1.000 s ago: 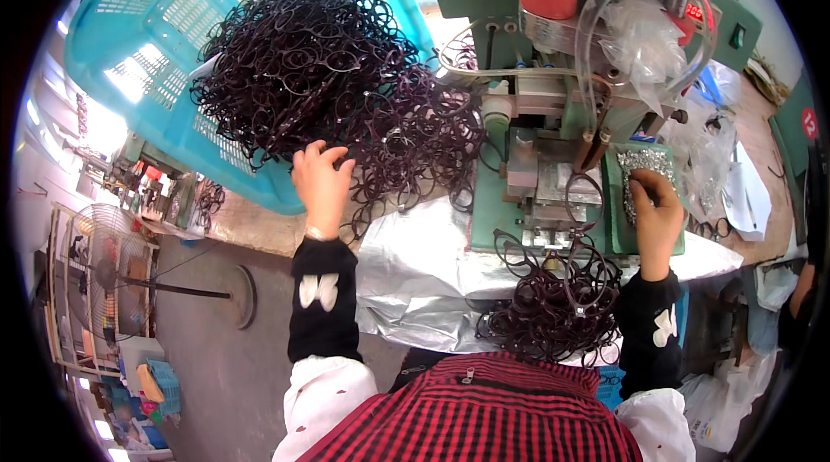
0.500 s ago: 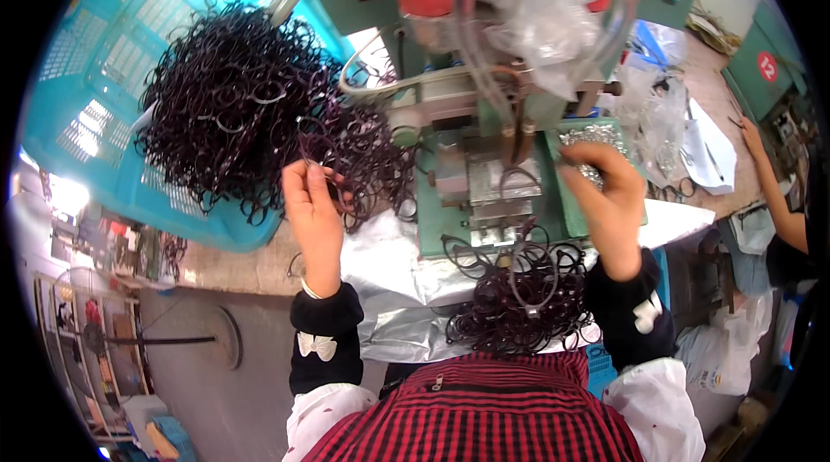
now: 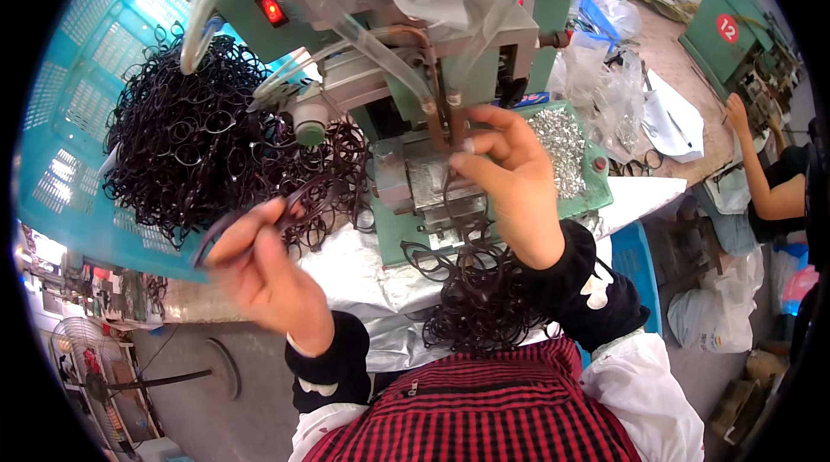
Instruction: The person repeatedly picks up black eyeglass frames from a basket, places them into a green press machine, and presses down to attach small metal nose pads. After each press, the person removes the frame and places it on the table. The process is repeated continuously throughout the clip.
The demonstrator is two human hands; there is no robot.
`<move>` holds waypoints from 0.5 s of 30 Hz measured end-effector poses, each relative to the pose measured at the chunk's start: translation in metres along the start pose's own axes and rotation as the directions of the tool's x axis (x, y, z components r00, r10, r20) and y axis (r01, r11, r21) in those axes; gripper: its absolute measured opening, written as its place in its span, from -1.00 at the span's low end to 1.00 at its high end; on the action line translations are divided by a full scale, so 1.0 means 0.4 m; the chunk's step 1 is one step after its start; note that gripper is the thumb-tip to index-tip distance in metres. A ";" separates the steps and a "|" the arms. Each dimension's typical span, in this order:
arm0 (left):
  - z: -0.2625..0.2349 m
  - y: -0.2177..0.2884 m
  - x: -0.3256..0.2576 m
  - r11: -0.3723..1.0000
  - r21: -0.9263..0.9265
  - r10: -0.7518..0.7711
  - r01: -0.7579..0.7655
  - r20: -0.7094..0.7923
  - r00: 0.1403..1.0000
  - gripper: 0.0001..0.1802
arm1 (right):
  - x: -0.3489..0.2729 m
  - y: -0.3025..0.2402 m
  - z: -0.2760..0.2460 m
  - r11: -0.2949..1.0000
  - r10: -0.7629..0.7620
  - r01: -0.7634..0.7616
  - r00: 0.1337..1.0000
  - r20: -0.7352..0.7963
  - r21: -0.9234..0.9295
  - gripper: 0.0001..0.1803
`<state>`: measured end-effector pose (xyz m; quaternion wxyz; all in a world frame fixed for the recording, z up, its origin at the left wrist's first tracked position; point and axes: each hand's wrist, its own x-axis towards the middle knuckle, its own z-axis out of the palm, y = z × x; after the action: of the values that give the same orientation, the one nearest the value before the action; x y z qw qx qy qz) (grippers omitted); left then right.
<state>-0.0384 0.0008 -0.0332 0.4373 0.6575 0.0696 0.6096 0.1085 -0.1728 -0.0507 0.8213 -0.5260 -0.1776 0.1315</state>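
Note:
My left hand (image 3: 277, 285), blurred by motion, is closed around a dark eyeglass frame (image 3: 207, 239) in front of the pile of frames. My right hand (image 3: 523, 190) reaches to the metal fixture (image 3: 430, 175) under the machine's copper-coloured tips (image 3: 456, 125). Its thumb and fingers are pinched together; whatever they hold is too small or hidden to name. Beside that hand lies a green tray (image 3: 596, 194) of tiny silver metal parts (image 3: 558, 151). Several dark frames (image 3: 475, 306) hang in a bunch at the front of the machine's green base (image 3: 389, 237).
A blue-green plastic basket (image 3: 65, 159) heaped with dark eyeglass frames (image 3: 186, 129) stands at the left. Clear hoses (image 3: 372, 51) hang in front of the machine. Plastic bags (image 3: 605, 108) and a white paper (image 3: 670, 116) lie to the right. Another person's arm (image 3: 752, 155) shows at far right.
My right hand has gone from the tray of small parts to the fixture. My left hand has come nearer me and left, with an eyeglass frame in it. The whole view has shifted.

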 end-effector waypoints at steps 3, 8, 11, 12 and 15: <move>-0.020 0.117 0.008 0.920 -0.156 0.378 -0.358 0.118 0.918 -0.87 | -0.010 -0.010 0.027 0.997 0.000 -0.001 1.000 0.004 0.077 -0.48; 0.003 0.167 -0.037 0.919 -0.128 0.383 -0.373 0.516 0.766 -0.78 | -0.041 -0.036 0.020 0.985 -0.106 0.115 0.992 0.074 -0.131 -0.56; 0.088 0.057 -0.043 0.812 -0.144 0.485 -0.566 0.706 0.516 -0.76 | -0.011 -0.039 -0.081 0.669 -0.288 0.377 0.926 0.244 -0.641 -0.71; 0.113 0.023 -0.058 0.772 -0.193 0.548 -0.605 0.686 0.480 -0.77 | 0.012 -0.016 -0.134 0.408 -0.352 0.405 0.897 0.268 -0.818 -0.73; 0.137 -0.015 -0.081 0.740 -0.229 0.590 -0.632 0.673 0.446 -0.74 | 0.010 0.060 -0.288 -0.070 -0.409 0.166 0.895 0.180 -0.984 -0.77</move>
<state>0.0034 -0.0426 -0.0543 0.1611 0.8302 -0.3283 0.4207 0.1611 -0.2557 -0.1161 0.2307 -0.9043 -0.2526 -0.2553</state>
